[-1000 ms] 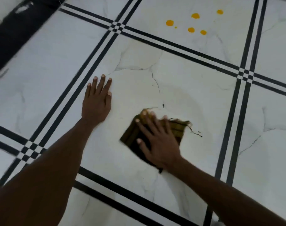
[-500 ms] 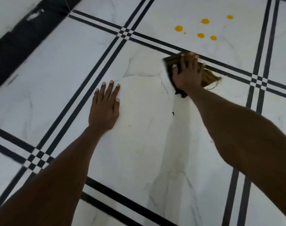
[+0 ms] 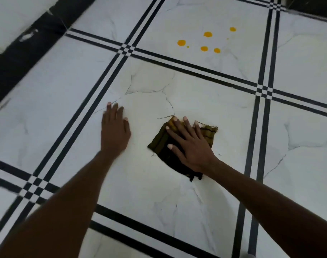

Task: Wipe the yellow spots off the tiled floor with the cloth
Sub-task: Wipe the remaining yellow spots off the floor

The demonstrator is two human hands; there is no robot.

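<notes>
Several yellow spots lie on the far tile of the white tiled floor, beyond a double black line. A folded dark olive cloth with yellow stripes lies flat on the middle tile. My right hand presses down on the cloth with the fingers spread. My left hand rests flat on the bare tile to the left of the cloth, a hand's width away. The cloth is well short of the spots.
Double black lines cross the floor in a grid. A broad black border strip runs along the upper left, with a pale surface beyond it. Thin dark cracks mark the middle tile.
My right hand has pulled the cloth back from the far double black line to the middle of the tile, toward me. My left hand has stayed flat on the floor.
</notes>
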